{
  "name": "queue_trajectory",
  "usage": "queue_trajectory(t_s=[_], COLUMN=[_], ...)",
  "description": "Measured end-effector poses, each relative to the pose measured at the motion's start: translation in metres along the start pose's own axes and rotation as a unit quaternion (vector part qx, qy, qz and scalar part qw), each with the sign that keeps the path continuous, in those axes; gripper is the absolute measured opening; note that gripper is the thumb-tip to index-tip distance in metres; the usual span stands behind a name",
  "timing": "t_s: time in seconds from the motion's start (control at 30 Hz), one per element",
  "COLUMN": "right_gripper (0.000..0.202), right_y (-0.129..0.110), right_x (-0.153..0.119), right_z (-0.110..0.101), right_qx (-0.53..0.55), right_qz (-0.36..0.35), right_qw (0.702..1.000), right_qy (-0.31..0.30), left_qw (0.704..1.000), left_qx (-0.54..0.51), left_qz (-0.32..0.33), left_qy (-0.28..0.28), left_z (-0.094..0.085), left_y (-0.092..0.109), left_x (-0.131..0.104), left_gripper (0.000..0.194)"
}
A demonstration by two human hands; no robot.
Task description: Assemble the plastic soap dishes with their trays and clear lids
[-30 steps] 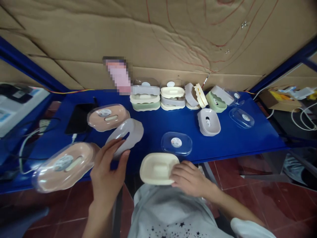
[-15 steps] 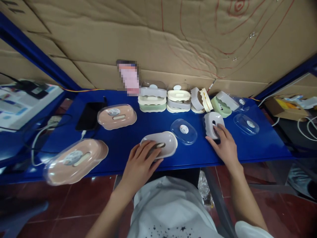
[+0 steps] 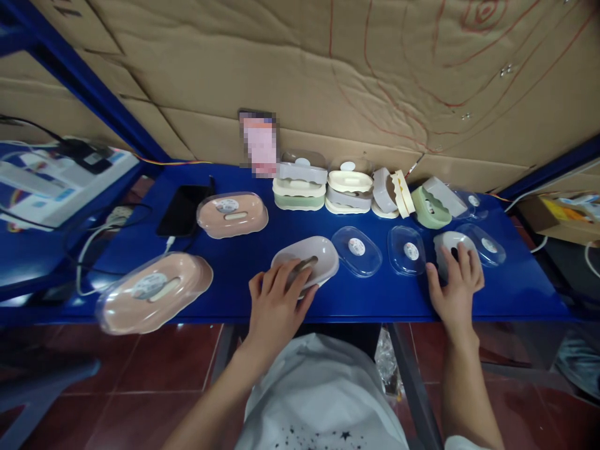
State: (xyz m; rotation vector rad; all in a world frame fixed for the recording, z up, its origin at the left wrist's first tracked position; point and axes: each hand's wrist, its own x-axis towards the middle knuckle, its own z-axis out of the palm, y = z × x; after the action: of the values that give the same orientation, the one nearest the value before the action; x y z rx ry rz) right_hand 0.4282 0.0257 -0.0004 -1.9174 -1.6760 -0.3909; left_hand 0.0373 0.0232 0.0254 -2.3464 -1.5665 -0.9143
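Across the blue table (image 3: 229, 275): a person handles two grey pieces at once, one to each hand, among boxes in pink, cream and green.
Left hand (image 3: 279, 300): thumb and fingers curl about the near side of a grey slotted shell (image 3: 324, 256) at front center, apparently pinching it; a pale edge shows beneath.
Right hand (image 3: 457, 281): fingers bend over a grey box (image 3: 444, 240) toward the table's right, thumb set apart at its left; whether they grip cannot be told.
Lids on: a pink box (image 3: 233, 217) and a nearer pink box (image 3: 159, 294), each under a clear, labeled cover, look finished.
Lids off: a clear lid (image 3: 357, 250) just beside the shell, a second lid (image 3: 407, 251) between the hands and a third lid (image 3: 490, 245) partly behind the right hand lie loose; shell and grey box appear uncovered, so that work seems left.
Back row: a left stack (image 3: 300, 187) and a right stack (image 3: 351, 199) stand layered; a tilted cream piece (image 3: 404, 195) and a green box (image 3: 429, 212) look unassembled.
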Motion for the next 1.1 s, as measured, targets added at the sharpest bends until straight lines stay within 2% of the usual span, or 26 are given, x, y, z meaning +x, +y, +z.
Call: queue_trajectory(t_s=[0.1,0.17,0.3,0.47,0.57,0.67,0.8,0.93,1.1], right_gripper=[0.044,0.043,0.048,0.055,0.056,0.050,0.046,0.047,0.045], right_y=[-0.023,-0.041,-0.082,-0.136,-0.157,-0.162,-0.154,-0.147,-0.146], right_x=[-0.002,-0.004,-0.009,-0.004,0.008,0.020,0.025,0.020,0.007], right_z=[0.001,-0.001,-0.007,-0.002,0.009,0.017,0.021,0.019,0.012], right_qx=[0.025,0.036,0.097,0.136,0.123,0.122,0.131,0.122,0.127], right_qz=[-0.117,-0.178,-0.229,-0.321,-0.344,-0.361,-0.355,-0.346,-0.377], right_qw=[0.991,0.980,0.966,0.923,0.914,0.905,0.904,0.909,0.902], right_qy=[-0.052,-0.081,-0.068,-0.163,-0.176,-0.188,-0.197,-0.199,-0.169], left_qw=[1.000,1.000,0.999,0.999,1.000,0.999,0.998,0.994,0.987], left_qx=[-0.006,-0.018,-0.026,-0.028,-0.015,-0.018,-0.047,-0.084,-0.090], left_qz=[0.004,0.012,0.031,0.022,0.017,0.031,0.045,0.047,0.087], left_qy=[0.005,-0.001,-0.021,0.017,0.014,-0.008,-0.025,-0.055,-0.096], left_z=[0.004,0.006,0.009,0.006,0.004,0.006,0.011,0.012,0.002], left_y=[0.003,0.005,0.002,-0.008,-0.011,-0.009,-0.009,-0.016,-0.024], left_x=[0.000,-0.001,-0.003,-0.004,-0.004,-0.005,-0.007,-0.011,-0.018], left_gripper=[0.019,0.019,0.024,0.027,0.027,0.027,0.031,0.041,0.045])
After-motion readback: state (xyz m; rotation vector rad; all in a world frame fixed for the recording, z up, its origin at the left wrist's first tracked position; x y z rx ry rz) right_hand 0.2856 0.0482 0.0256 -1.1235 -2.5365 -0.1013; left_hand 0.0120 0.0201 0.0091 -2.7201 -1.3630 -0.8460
